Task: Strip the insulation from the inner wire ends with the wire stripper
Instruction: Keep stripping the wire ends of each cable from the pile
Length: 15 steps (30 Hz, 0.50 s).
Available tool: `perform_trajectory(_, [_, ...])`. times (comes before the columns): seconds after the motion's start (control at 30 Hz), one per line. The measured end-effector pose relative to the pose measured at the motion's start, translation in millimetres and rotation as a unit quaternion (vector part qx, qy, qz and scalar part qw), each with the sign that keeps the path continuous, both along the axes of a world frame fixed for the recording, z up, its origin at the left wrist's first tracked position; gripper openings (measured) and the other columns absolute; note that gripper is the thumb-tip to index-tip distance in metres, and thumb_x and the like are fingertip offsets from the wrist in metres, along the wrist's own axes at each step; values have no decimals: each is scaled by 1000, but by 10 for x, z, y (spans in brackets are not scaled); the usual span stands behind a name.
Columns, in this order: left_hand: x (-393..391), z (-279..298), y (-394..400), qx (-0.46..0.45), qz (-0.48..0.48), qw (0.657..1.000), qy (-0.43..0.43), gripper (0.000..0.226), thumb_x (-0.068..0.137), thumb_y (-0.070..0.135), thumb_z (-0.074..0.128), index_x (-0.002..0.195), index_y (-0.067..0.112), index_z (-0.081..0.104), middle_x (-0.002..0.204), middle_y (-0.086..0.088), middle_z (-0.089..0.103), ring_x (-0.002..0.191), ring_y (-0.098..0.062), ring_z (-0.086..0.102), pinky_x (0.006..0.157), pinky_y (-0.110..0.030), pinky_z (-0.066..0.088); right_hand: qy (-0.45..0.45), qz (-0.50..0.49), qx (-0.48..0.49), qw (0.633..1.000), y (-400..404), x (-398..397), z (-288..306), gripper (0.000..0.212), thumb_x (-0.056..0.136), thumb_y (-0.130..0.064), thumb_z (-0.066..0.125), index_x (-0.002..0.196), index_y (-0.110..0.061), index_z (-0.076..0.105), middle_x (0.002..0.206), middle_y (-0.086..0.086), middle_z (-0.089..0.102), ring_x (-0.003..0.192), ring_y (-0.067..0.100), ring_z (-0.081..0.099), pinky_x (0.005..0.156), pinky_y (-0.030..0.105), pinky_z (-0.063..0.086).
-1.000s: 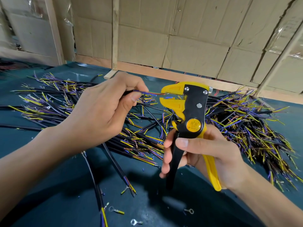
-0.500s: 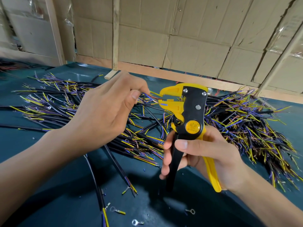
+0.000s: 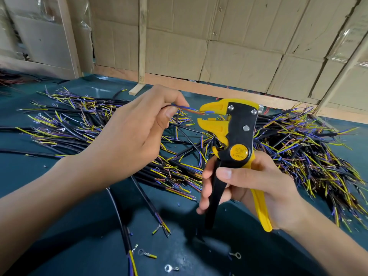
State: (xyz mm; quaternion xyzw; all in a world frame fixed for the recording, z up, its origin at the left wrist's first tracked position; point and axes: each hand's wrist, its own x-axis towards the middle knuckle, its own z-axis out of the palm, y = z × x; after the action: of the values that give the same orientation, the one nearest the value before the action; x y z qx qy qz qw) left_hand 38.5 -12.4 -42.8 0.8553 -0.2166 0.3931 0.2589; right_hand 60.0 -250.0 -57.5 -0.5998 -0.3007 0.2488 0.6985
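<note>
**Two hands mid-strip: wire end at the stripper's mouth**

Left hand (image 3: 127, 136) pinches a black cable between thumb and forefinger, its blue and reddish inner wires (image 3: 187, 108) fanned toward the wire stripper (image 3: 233, 134). Right hand (image 3: 256, 188) wraps the handles, thumb across the front, fingers curled round the black lever, yellow handle against the palm. Tool upright, head toward the left hand, yellow jaws parted. A blue tip sits at the upper jaw; cannot tell how deep it goes or if it is already cut.

Doing it well, my read: feed one wire at a time, straight into the mouth, keep the pinch close behind the fan so the strand doesn't buckle, squeeze fully, then draw the cable away along its own axis.

Room: both hands are held above the dark green table (image 3: 59, 246), over a big pile of cables (image 3: 298, 152) spreading left and right behind them. Loose ring terminals (image 3: 147, 253) lie near the front edge. Cardboard wall (image 3: 229, 56) stands well behind. Pulling left looks free; dropping the hands would snag the pile.
</note>
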Motion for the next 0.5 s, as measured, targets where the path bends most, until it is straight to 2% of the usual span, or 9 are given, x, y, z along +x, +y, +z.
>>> perform_trajectory(0.13, [50, -54, -17, -7, -39, 997, 67, 13, 105, 25, 37, 115, 29, 43, 79, 7, 50, 75, -14, 51, 68, -18, 39, 15, 18, -2, 1000, 21, 5, -4, 32, 76, -25, 83, 94, 0, 73, 80, 24, 67, 71, 43, 69, 75, 68, 54])
perform_trajectory(0.27, [60, -104, -43, -18, -51, 995, 86, 18, 105, 26, 35, 111, 44, 36, 80, 10, 52, 77, -13, 52, 67, -15, 39, 19, 16, -12, 1000, 31, 3, -27, 18, 82, -16, 72, 93, -2, 74, 80, 23, 68, 71, 41, 70, 73, 62, 58])
perform_trajectory(0.4, [56, -113, -83, -37, -59, 994, 79, 21, 104, 24, 38, 109, 44, 35, 86, 11, 53, 78, -11, 52, 68, -11, 37, 25, 20, -15, 999, 36, 7, -35, 16, 84, -15, 69, 91, -2, 73, 80, 23, 67, 71, 42, 69, 73, 61, 58])
perform_trajectory(0.5, [51, -126, -120, -54, -70, 994, 70, 16, 105, 23, 39, 110, 38, 37, 85, 8, 53, 76, -15, 53, 66, -18, 39, 24, 25, -10, 999, 43, 4, -43, 15, 83, -15, 69, 89, -2, 72, 79, 23, 66, 70, 42, 68, 74, 64, 57])
